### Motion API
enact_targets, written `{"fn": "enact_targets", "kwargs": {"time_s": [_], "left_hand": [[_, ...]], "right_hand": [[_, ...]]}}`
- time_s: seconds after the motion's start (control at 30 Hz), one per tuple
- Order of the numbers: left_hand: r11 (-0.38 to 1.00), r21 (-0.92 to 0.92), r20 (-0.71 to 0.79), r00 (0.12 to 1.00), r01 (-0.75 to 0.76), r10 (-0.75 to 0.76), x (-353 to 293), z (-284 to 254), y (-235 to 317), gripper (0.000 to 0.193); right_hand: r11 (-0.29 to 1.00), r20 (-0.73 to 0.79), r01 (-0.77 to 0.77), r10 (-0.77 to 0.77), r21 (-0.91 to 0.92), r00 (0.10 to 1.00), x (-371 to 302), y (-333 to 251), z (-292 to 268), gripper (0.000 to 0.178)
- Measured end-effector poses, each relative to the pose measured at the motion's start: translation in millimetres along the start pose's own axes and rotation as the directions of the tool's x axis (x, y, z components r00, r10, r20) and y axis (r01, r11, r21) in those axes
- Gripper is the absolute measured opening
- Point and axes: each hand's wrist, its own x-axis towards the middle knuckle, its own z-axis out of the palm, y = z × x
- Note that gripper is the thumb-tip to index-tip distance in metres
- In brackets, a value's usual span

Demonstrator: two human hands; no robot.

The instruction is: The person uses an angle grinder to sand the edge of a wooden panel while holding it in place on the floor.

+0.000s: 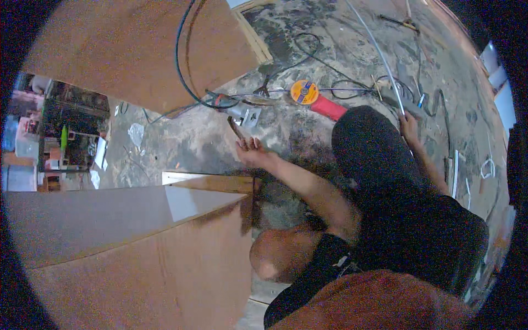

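Left hand [257, 154]: fingers curled at dark strip [236, 128]; whether it is pinched cannot be told. Pale rod [378, 50] is held in right hand [408, 127], fingers closed around it. Beyond, print on yellow disc [304, 92] is blurred; rod's far end is cut off.

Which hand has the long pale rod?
The right hand, beside the dark-clothed knee, holds the long pale rod; the left hand instead appears to hold a short brown stick.
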Motion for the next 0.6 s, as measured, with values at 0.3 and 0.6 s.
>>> {"fn": "enact_targets", "kwargs": {"time_s": [0.3, 0.6], "left_hand": [[0.988, 0.114, -0.061, 0.992, -0.102, 0.11, 9.3, -12.4, 10.0, 0.043], [0.971, 0.178, -0.126, 0.975, -0.161, 0.184, 20.7, -7.4, -7.6, 0.04]], "right_hand": [[0.994, 0.161, 0.064, -0.049, -0.084, 0.986, 23.6, 9.1, 54.4, 0.037], [0.915, 0.326, 0.31, -0.22, -0.257, 0.92, 69.2, 37.9, 66.3, 0.03]]}}
